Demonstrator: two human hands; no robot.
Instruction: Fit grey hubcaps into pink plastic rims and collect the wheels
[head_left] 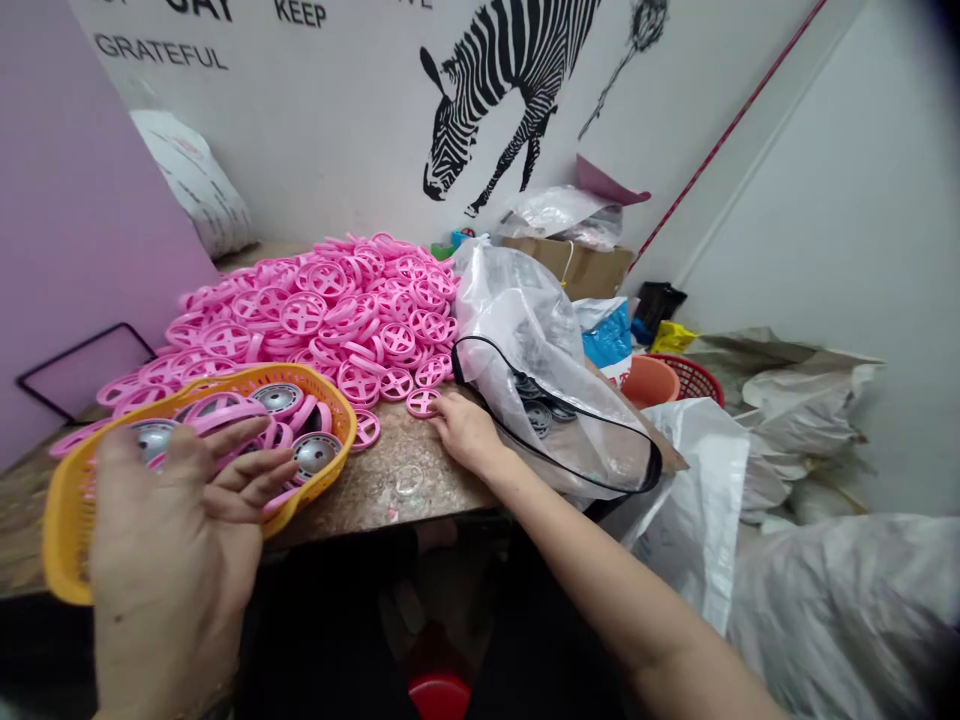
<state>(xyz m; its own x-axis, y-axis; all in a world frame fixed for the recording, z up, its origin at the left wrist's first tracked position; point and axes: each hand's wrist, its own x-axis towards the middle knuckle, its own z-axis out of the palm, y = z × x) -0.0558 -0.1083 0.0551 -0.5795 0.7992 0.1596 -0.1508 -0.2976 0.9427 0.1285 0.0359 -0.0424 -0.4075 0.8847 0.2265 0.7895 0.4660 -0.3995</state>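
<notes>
My left hand (176,535) is raised in front of a yellow basket (67,520), palm toward me, fingers spread and empty. The basket holds pink wheels fitted with silver hubcaps (313,452). My right hand (463,428) reaches across the tabletop, its fingertips touching a single pink wheel (422,401) at the edge of a big pile of pink wheels (330,310). Just right of that hand lies a clear plastic bag (525,330) with dark silver hubcaps (541,410) inside.
The brown speckled table (390,485) ends at a front edge near me. A cardboard box (577,265), orange and red baskets (667,380), a blue bag and white sacks (810,420) crowd the right. A pink panel stands at left. A red object (439,695) sits below.
</notes>
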